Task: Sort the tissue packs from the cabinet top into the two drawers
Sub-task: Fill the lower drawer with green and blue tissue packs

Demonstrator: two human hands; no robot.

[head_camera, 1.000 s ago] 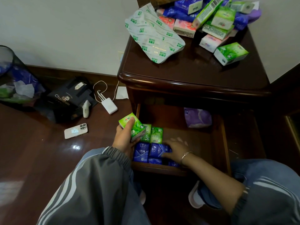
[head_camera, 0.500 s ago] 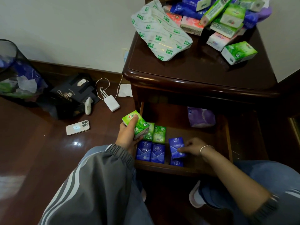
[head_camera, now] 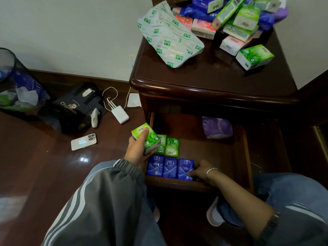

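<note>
- The left hand [head_camera: 137, 153] grips a green pack [head_camera: 147, 137], thumb on top and fingers curled under. It holds the pack up at the left edge of the drawer [head_camera: 245, 157]. I think that keeps it ready to go in next.
- The right hand [head_camera: 201, 170] is low inside the drawer. Its fingers are bent against the right side of the last blue pack [head_camera: 184, 167]. I cannot tell if they pinch it or only push it.
- That pack stands with two more blue packs [head_camera: 155, 166], all side by side along the front wall. I think the hand is tucking it in snug, so the row is neat and saves room.
- Just behind the blue row stand two green drawer packs [head_camera: 172, 147]. Same colours sit together, so the green one in the hand likely goes beside them.
- A purple pack [head_camera: 217, 127] lies at the back, well apart.
- Up on the cabinet top [head_camera: 213, 77] a pile of packs [head_camera: 239, 23] waits beside a big white pack [head_camera: 170, 38]. Lots are left to sort.
</note>
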